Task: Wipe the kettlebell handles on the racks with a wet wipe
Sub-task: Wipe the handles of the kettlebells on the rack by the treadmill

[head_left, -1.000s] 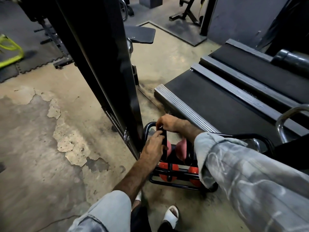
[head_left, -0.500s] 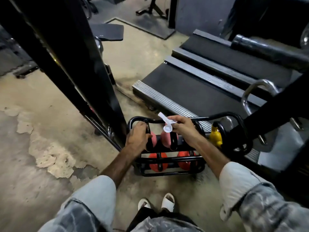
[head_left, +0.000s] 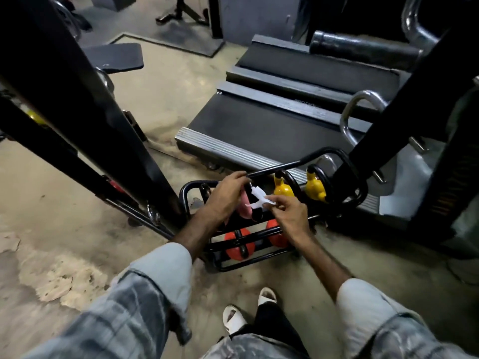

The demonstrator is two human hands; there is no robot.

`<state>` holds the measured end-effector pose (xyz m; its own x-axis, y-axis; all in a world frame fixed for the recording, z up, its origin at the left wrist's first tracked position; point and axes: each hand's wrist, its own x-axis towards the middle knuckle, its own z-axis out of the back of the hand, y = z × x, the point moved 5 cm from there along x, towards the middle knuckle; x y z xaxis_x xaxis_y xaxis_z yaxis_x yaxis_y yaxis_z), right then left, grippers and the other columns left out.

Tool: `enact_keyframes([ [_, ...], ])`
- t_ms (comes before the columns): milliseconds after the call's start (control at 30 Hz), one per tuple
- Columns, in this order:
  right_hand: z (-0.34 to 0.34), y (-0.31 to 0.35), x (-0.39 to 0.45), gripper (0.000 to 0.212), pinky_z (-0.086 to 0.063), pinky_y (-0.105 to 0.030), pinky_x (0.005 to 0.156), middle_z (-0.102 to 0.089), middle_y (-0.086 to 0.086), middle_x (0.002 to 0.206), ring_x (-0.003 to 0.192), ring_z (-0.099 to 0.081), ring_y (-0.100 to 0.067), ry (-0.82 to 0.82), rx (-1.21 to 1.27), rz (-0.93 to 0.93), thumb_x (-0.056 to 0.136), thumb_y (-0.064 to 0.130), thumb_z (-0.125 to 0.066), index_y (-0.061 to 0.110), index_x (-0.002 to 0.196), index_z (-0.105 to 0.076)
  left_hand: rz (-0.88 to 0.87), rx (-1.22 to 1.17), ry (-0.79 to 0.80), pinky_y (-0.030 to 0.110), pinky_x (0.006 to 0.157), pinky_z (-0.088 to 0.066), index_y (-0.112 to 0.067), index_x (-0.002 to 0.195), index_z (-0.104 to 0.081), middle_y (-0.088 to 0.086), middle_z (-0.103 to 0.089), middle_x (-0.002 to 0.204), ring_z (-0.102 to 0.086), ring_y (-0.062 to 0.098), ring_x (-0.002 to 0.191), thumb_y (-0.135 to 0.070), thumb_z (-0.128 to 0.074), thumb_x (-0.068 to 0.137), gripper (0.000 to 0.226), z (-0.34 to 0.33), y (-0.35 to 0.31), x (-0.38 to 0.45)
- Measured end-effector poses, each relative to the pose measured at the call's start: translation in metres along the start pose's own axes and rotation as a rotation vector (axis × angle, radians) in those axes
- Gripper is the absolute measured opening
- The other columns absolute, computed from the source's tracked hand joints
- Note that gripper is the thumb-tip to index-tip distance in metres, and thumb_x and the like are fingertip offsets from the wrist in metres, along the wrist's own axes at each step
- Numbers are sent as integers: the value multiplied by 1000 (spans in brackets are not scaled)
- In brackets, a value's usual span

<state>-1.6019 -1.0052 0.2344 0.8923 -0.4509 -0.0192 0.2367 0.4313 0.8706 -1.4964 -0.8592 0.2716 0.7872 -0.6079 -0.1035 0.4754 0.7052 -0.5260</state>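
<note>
My wipe (head_left: 259,198) looks thin, white and papery. The rack (head_left: 305,164) is glossy black metal tube; the yellow kettlebells (head_left: 315,189) shine smoothly. The floor (head_left: 64,275) beneath me is rough, flaking concrete.

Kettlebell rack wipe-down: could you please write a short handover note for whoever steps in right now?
Left hand: fingers curled over the rack's top rail, above the pink kettlebells.
Right hand: pinches the white wet wipe, held just above the pink kettlebells.
Rack: yellow kettlebells to the right on the upper tier, red kettlebells on the lower tier.
Done: cannot tell which handles are already wiped.
Left: probably the yellow and red handles; check the pink ones too.
</note>
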Motion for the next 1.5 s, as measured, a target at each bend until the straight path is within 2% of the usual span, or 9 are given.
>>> enact_keyframes([
  [100, -14, -3, -9, 20, -54, -16, 76, -70, 7, 95, 87, -64, -2, -57, -49, 115, 78, 4, -74, 16, 94, -75, -27, 29, 88, 7, 95, -33, -3, 123, -62, 13, -45, 144, -50, 25, 127, 0, -62, 83, 41, -4, -7, 15],
  [200, -22, -2, -10, 25, -54, -16, 77, -69, 1, 98, 89, -65, -5, -93, -21, 104, 79, -3, -68, 15, 97, -70, -23, 32, 79, 23, 100, -41, -5, 111, -70, 13, -62, 126, -57, 24, 119, -3, -63, 82, 30, -3, -6, 26],
  [300, -26, -14, -18, 25, -54, -19, 77, -70, 3, 94, 88, -68, -6, -108, 32, 61, 79, 0, -67, 20, 94, -68, 23, 45, 65, 22, 78, -49, -10, 96, -75, 8, -71, 102, -66, 21, 94, -9, -73, 74, 22, -1, -6, 34],
  [400, -31, -31, -32, 27, -47, -8, 76, -69, 15, 87, 84, -66, -1, -116, 13, -78, 76, 0, -71, 23, 91, -71, 64, 12, 65, 14, 57, -37, -6, 88, -70, 5, -62, 88, -56, 12, 71, -6, -71, 72, 16, -1, -8, 37],
  [633, -26, -3, -14, 17, -46, -5, 71, -73, 9, 92, 83, -64, 5, -206, 208, -73, 88, 13, -69, 16, 103, -76, 64, 71, 26, 36, 80, -52, -8, 99, -68, 12, -70, 99, -64, 31, 96, -17, -73, 74, 27, -3, -2, 43],
  [967, -34, -13, -5, 18, -49, -8, 68, -72, 11, 93, 80, -64, 5, -126, 178, -187, 91, 17, -65, 20, 106, -75, 108, -7, 8, 24, 88, -50, -12, 104, -73, 6, -72, 107, -66, 19, 103, -18, -84, 63, 43, 3, 11, 46],
  [1233, -57, -45, 21, 21, -52, -40, 87, -73, -6, 102, 97, -68, -20, 357, 260, -415, 95, 24, -55, 15, 102, -73, 83, -36, -41, 25, 84, -55, -8, 97, -74, 6, -76, 84, -71, 11, 81, 3, -64, 77, 25, 4, 7, 42],
  [1367, -35, -48, 11, 15, -55, -46, 81, -74, 0, 89, 89, -69, -18, 93, 228, -354, 87, 34, -66, 21, 90, -72, 79, -49, -44, 25, 85, -54, -8, 98, -73, 5, -75, 80, -71, 11, 78, 4, -59, 79, 27, 4, 7, 45],
  [1500, -20, -37, -8, 4, -54, -25, 74, -74, 9, 82, 79, -66, -1, 75, 164, -297, 85, 27, -74, 30, 85, -73, 112, -55, -40, 20, 84, -50, -10, 102, -72, 4, -75, 78, -70, 10, 83, 0, -62, 80, 26, 2, 11, 47],
])
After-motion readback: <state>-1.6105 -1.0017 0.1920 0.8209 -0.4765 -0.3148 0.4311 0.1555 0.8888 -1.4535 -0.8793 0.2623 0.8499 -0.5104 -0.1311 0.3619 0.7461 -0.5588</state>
